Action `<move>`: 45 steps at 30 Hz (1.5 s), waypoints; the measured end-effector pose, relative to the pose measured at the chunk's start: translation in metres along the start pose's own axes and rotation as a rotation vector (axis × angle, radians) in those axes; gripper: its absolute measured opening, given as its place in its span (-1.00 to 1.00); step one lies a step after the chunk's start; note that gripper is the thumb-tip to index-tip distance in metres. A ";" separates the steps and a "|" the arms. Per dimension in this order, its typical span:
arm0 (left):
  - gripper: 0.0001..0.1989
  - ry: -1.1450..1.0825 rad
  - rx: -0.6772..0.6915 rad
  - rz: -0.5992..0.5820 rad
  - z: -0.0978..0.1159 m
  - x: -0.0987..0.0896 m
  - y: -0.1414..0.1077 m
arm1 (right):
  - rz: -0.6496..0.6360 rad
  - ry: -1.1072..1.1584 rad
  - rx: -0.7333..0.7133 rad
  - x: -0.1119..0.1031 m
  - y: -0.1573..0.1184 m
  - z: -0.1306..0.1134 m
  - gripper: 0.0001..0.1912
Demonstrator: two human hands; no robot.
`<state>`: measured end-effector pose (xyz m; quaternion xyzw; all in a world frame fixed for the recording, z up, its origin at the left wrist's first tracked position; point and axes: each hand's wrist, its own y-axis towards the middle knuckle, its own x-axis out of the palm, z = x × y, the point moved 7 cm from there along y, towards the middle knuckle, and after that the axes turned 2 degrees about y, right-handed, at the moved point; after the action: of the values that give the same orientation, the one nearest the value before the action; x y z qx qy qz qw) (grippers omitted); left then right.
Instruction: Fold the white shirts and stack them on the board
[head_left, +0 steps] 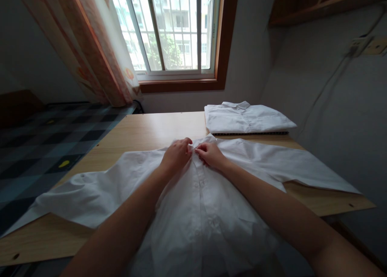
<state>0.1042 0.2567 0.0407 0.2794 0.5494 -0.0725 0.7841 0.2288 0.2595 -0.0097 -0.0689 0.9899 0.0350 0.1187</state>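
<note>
A white long-sleeved shirt [181,200] lies front up across the wooden table, its sleeves spread to both sides and its lower part toward me. At the collar, my left hand [178,152] is closed with its fingertips on the left side of the front opening. My right hand [209,153] pinches the shirt's edge just beside it, thumb and forefinger together. The two hands almost meet at the top of the button placket. The small piece between the fingertips is mostly hidden. Below the hands, the placket runs down the middle of the shirt.
A folded white shirt [248,118] rests on a dark-edged flat thing at the table's back right. Bare wood of the table [163,126] shows at the back left. Left of it is a bed with a checked cover [87,148]. A window [178,31] and curtain [99,47] are behind.
</note>
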 end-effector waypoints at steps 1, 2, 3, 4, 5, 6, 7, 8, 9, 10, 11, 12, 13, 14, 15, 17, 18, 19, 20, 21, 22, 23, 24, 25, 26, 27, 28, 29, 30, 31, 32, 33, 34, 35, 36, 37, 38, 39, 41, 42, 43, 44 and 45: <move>-0.78 0.016 0.006 0.020 -0.001 -0.002 0.000 | 0.011 -0.048 -0.014 -0.001 0.000 -0.001 -0.86; -0.79 0.032 0.011 0.045 -0.003 -0.005 0.000 | 0.022 -0.083 -0.025 -0.002 0.001 -0.001 -0.90; -0.79 0.051 0.010 0.070 -0.006 -0.007 0.001 | 0.031 -0.105 -0.032 -0.004 0.001 -0.002 -0.92; -0.78 0.072 0.006 0.093 -0.010 -0.009 0.001 | 0.045 -0.116 -0.040 -0.008 0.002 -0.003 -0.93; -0.79 0.091 0.002 0.108 -0.014 -0.011 0.002 | 0.065 -0.121 -0.056 -0.014 0.004 -0.005 -0.92; -0.80 0.103 0.001 0.110 -0.018 -0.012 0.003 | 0.097 -0.128 -0.081 -0.021 0.005 -0.007 -0.91; -0.81 0.103 0.010 0.098 -0.022 -0.011 0.003 | 0.138 -0.143 -0.111 -0.030 0.006 -0.011 -0.90; -0.84 0.091 0.029 0.071 -0.024 -0.010 0.004 | 0.187 -0.167 -0.144 -0.040 0.008 -0.014 -0.89; -0.86 0.070 0.056 0.035 -0.025 -0.008 0.004 | 0.238 -0.202 -0.178 -0.050 0.008 -0.017 -0.87; -0.86 0.043 0.086 -0.005 -0.025 -0.005 0.003 | 0.285 -0.248 -0.213 -0.058 0.008 -0.020 -0.86; -0.83 0.014 0.115 -0.046 -0.025 -0.003 0.002 | 0.318 -0.296 -0.245 -0.064 0.008 -0.022 -0.86; -0.77 -0.013 0.135 -0.085 -0.025 -0.002 0.000 | 0.335 -0.338 -0.273 -0.068 0.008 -0.024 -0.86; -0.70 -0.038 0.146 -0.120 -0.025 0.000 -0.002 | 0.334 -0.370 -0.295 -0.068 0.008 -0.025 -0.86; -0.65 -0.061 0.149 -0.150 -0.025 0.001 -0.003 | 0.318 -0.391 -0.309 -0.066 0.008 -0.024 -0.86; -0.64 -0.080 0.149 -0.170 -0.025 0.002 -0.004 | 0.290 -0.405 -0.316 -0.063 0.008 -0.024 -0.86; -0.75 -0.097 0.152 -0.171 -0.026 0.001 -0.004 | 0.232 -0.432 -0.320 -0.054 0.007 -0.022 -0.87; -0.83 -0.088 0.158 -0.153 -0.026 0.000 -0.002 | 0.215 -0.452 -0.323 -0.050 0.006 -0.021 -0.86; -0.88 -0.070 0.164 -0.124 -0.027 -0.002 -0.001 | 0.210 -0.473 -0.325 -0.048 0.006 -0.022 -0.86; -0.89 -0.047 0.164 -0.086 -0.027 -0.005 0.002 | 0.217 -0.493 -0.327 -0.048 0.005 -0.022 -0.85; -0.87 -0.026 0.158 -0.044 -0.027 -0.009 0.004 | 0.231 -0.511 -0.325 -0.049 0.005 -0.023 -0.84; -0.86 -0.015 0.145 -0.003 -0.028 -0.013 0.005 | 0.252 -0.526 -0.318 -0.052 0.005 -0.024 -0.84; -0.85 -0.020 0.126 0.035 -0.028 -0.017 0.006 | 0.273 -0.539 -0.308 -0.055 0.006 -0.024 -0.84; -0.83 -0.044 0.103 0.059 -0.028 -0.021 0.007 | 0.293 -0.550 -0.294 -0.060 0.007 -0.024 -0.84; -0.80 -0.080 0.080 0.061 -0.028 -0.024 0.007 | 0.310 -0.560 -0.278 -0.064 0.008 -0.023 -0.84; -0.74 -0.118 0.058 0.035 -0.027 -0.024 0.007 | 0.326 -0.569 -0.260 -0.068 0.010 -0.021 -0.83; -0.68 -0.145 0.031 -0.011 -0.027 -0.023 0.006 | 0.341 -0.579 -0.242 -0.073 0.011 -0.019 -0.83; -0.60 -0.150 0.000 -0.062 -0.027 -0.021 0.005 | 0.356 -0.590 -0.226 -0.076 0.013 -0.017 -0.82; -0.54 -0.126 -0.033 -0.104 -0.028 -0.020 0.004 | 0.372 -0.607 -0.216 -0.080 0.014 -0.015 -0.81; -0.51 -0.074 -0.064 -0.120 -0.030 -0.020 0.003 | 0.391 -0.629 -0.207 -0.083 0.015 -0.013 -0.79; -0.50 -0.004 -0.093 -0.098 -0.033 -0.022 0.003 | 0.411 -0.657 -0.197 -0.087 0.016 -0.011 -0.77; -0.52 0.069 -0.117 -0.045 -0.037 -0.026 0.003 | 0.429 -0.691 -0.185 -0.090 0.016 -0.009 -0.74; -0.56 0.135 -0.137 0.022 -0.042 -0.031 0.003 | 0.440 -0.727 -0.167 -0.093 0.017 -0.007 -0.72; -0.61 0.189 -0.159 0.088 -0.048 -0.035 0.003 | 0.440 -0.763 -0.144 -0.096 0.017 -0.004 -0.70; -0.65 0.230 -0.189 0.138 -0.055 -0.037 0.002 | 0.428 -0.799 -0.117 -0.097 0.017 -0.002 -0.70; -0.67 0.264 -0.227 0.162 -0.062 -0.038 0.002 | 0.404 -0.831 -0.090 -0.098 0.017 0.001 -0.70; -0.68 0.293 -0.272 0.160 -0.071 -0.036 0.001 | 0.376 -0.857 -0.066 -0.098 0.017 0.003 -0.69; -0.67 0.318 -0.315 0.135 -0.078 -0.033 0.000 | 0.351 -0.876 -0.047 -0.098 0.017 0.005 -0.65; -0.65 0.337 -0.352 0.098 -0.085 -0.029 -0.001 | 0.329 -0.887 -0.034 -0.097 0.016 0.006 -0.61; -0.63 0.351 -0.399 0.011 -0.093 -0.020 -0.003 | 0.311 -0.894 -0.028 -0.095 0.016 0.007 -0.55; -0.63 0.346 -0.408 -0.025 -0.094 -0.016 -0.004 | 0.314 -0.896 -0.036 -0.094 0.015 0.007 -0.56; -0.63 0.336 -0.411 -0.055 -0.095 -0.014 -0.004 | 0.319 -0.900 -0.045 -0.093 0.016 0.007 -0.58; -0.63 0.324 -0.414 -0.082 -0.095 -0.012 -0.004 | 0.323 -0.904 -0.055 -0.092 0.016 0.007 -0.60; -0.63 0.310 -0.415 -0.105 -0.094 -0.011 -0.004 | 0.325 -0.906 -0.064 -0.091 0.017 0.008 -0.63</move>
<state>0.0210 0.2999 0.0266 0.0914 0.6797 0.0451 0.7264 0.3154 0.2884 0.0054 0.1054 0.8349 0.1103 0.5289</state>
